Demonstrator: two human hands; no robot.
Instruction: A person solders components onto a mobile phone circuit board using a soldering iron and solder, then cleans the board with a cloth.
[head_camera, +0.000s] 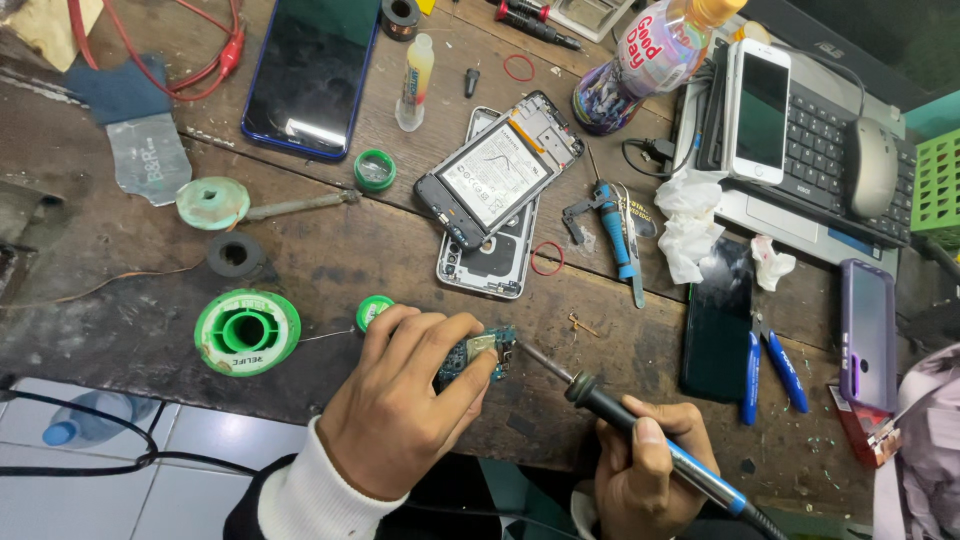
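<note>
Head view: soldering at a cluttered wooden workbench.

Left hand (400, 400) clamped over a small blue-green circuit board (480, 355), fingertips pinning it flat to the wooden bench (330, 250); right hand (640, 475) gripping a blue-handled soldering iron (650, 440), tip touching the board's edge just right of the left fingers. Best done, by judgement, with the board held dead still, tip kept on one joint only, fingers well away from the hot metal. Just left of the left hand, a green solder spool (246, 331); beyond it, an opened phone with battery showing (497, 170). Beyond the right hand, blue pliers (770, 370), crumpled tissue (688, 225), a laptop keyboard (830, 150). White tiled floor below the bench edge.
</note>
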